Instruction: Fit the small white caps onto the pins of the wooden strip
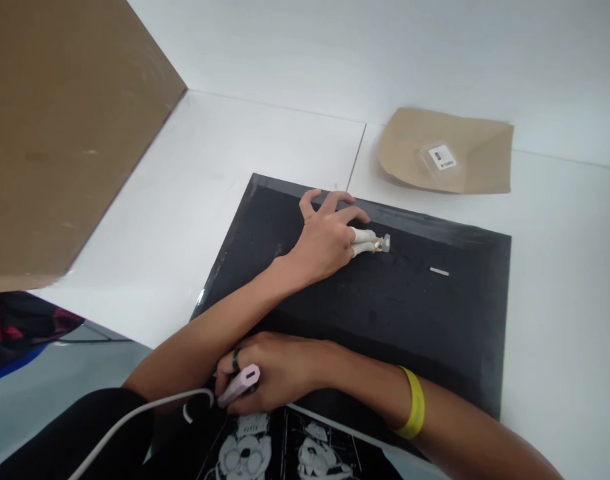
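Observation:
My left hand (pixel 327 237) reaches out over a black mat (pixel 385 307). Its thumb and forefinger wear white finger covers and pinch a small clear-and-metal part (pixel 383 244) against the mat, while the other fingers are spread near the mat's far edge. My right hand (pixel 275 377), with a yellow wristband and a dark ring, crosses under my left forearm at the mat's near edge. It is closed round a pink handheld tool (pixel 239 383) with a white cable (pixel 135 417) running off to the lower left. A small white strip (pixel 439 271) lies on the mat right of the left hand.
A brown paper envelope (pixel 447 152) with a small labelled clear bag on it lies on the white table (pixel 559 280) beyond the mat. A large cardboard panel (pixel 59 133) stands at the left. Red and blue cloth (pixel 19 327) shows at the left edge.

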`<state>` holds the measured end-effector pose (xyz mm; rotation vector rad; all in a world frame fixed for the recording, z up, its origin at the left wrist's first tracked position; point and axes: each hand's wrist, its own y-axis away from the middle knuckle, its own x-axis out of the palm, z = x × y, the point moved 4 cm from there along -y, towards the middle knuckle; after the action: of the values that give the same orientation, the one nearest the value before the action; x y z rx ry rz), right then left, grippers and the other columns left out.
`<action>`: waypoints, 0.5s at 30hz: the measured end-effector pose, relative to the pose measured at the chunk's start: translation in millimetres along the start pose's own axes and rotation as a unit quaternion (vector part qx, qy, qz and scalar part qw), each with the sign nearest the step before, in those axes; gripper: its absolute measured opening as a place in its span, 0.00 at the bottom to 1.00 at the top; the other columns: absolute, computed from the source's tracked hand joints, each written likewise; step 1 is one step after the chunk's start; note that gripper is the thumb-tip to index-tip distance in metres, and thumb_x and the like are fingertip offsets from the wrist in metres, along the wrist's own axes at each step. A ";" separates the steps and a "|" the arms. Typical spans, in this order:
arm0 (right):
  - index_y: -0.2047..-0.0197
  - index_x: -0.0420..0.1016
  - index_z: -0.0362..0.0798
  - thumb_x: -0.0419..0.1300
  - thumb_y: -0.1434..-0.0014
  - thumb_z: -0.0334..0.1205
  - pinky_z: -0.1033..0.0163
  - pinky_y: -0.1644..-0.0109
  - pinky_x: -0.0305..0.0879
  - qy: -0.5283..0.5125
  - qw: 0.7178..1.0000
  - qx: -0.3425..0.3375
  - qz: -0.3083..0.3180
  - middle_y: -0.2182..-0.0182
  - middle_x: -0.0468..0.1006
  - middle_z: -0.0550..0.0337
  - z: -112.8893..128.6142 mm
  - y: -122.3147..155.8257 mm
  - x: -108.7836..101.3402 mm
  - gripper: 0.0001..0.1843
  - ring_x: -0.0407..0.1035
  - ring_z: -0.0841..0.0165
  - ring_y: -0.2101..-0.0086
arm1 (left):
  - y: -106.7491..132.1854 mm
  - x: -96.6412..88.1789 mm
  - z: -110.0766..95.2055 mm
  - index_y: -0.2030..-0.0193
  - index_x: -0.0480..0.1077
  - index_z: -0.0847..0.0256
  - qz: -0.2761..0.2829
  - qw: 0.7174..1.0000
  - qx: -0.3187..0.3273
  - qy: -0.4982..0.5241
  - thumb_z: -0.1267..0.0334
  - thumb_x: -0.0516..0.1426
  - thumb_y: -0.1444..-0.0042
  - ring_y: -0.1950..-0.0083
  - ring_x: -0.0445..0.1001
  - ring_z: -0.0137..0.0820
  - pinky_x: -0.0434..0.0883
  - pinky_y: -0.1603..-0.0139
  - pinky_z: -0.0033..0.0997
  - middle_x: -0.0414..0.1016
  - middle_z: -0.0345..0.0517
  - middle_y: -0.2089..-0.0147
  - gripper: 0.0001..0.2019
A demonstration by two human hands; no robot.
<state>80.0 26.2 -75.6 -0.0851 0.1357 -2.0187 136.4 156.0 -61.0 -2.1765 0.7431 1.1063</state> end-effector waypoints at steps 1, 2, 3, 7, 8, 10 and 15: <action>0.54 0.80 0.39 0.68 0.40 0.29 0.73 0.51 0.67 0.006 1.000 0.000 0.005 0.59 0.83 0.58 -0.2 -0.3 0.7 0.10 0.74 0.73 0.60 | 0.7 0.2 0.1 0.59 0.85 0.50 -0.004 1.000 0.001 0.000 0.67 0.64 0.37 0.31 0.66 0.48 0.41 0.29 0.67 0.83 0.46 0.46 0.08; 0.53 0.80 0.39 0.68 0.40 0.29 0.72 0.51 0.67 0.010 1.000 0.002 0.010 0.59 0.83 0.58 -0.5 -0.7 1.3 0.10 0.74 0.73 0.60 | 1.4 0.3 0.2 0.60 0.85 0.50 -0.008 1.000 0.002 -0.001 0.67 0.64 0.37 0.31 0.66 0.48 0.41 0.29 0.67 0.83 0.47 0.45 0.07; 0.53 0.79 0.40 0.68 0.39 0.29 0.71 0.51 0.67 0.014 1.000 0.005 0.016 0.59 0.83 0.58 -1.1 -0.9 1.8 0.10 0.74 0.72 0.60 | 1.9 0.5 0.3 0.60 0.85 0.50 -0.010 1.000 0.003 -0.001 0.67 0.65 0.37 0.31 0.66 0.49 0.41 0.29 0.68 0.83 0.47 0.45 0.07; 0.52 0.78 0.42 0.67 0.38 0.31 0.70 0.51 0.67 0.021 0.999 0.009 0.030 0.59 0.82 0.58 -2.9 -0.8 3.0 0.10 0.74 0.71 0.59 | 3.4 0.8 0.9 0.59 0.85 0.49 -0.011 1.000 0.008 -0.003 0.67 0.65 0.38 0.30 0.65 0.50 0.40 0.29 0.69 0.83 0.47 0.44 0.08; 0.53 0.78 0.42 0.67 0.37 0.31 0.70 0.51 0.67 0.021 0.999 0.007 0.031 0.59 0.82 0.58 -3.0 -0.7 3.1 0.10 0.74 0.71 0.59 | 3.8 0.7 1.0 0.59 0.85 0.49 -0.012 1.000 0.008 -0.004 0.67 0.65 0.38 0.30 0.65 0.50 0.40 0.29 0.69 0.83 0.47 0.44 0.08; 0.53 0.78 0.42 0.66 0.37 0.31 0.69 0.50 0.67 0.022 0.999 0.008 0.036 0.59 0.82 0.58 -2.8 -0.3 3.6 0.09 0.74 0.71 0.59 | 4.7 -0.1 1.1 0.58 0.85 0.48 -0.013 1.000 0.008 -0.006 0.67 0.65 0.38 0.30 0.65 0.50 0.40 0.29 0.68 0.82 0.47 0.43 0.08; 0.52 0.77 0.44 0.65 0.37 0.33 0.69 0.52 0.66 0.036 0.998 0.030 0.051 0.60 0.80 0.61 -1.0 0.0 4.2 0.09 0.72 0.71 0.60 | 6.5 -2.7 0.0 0.58 0.85 0.47 -0.017 1.000 0.008 -0.003 0.64 0.64 0.35 0.29 0.64 0.49 0.41 0.29 0.66 0.81 0.46 0.40 0.07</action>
<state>78.1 22.4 -76.6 0.0334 0.1223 -1.9239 130.5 152.2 -60.3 -2.1633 0.7075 1.0856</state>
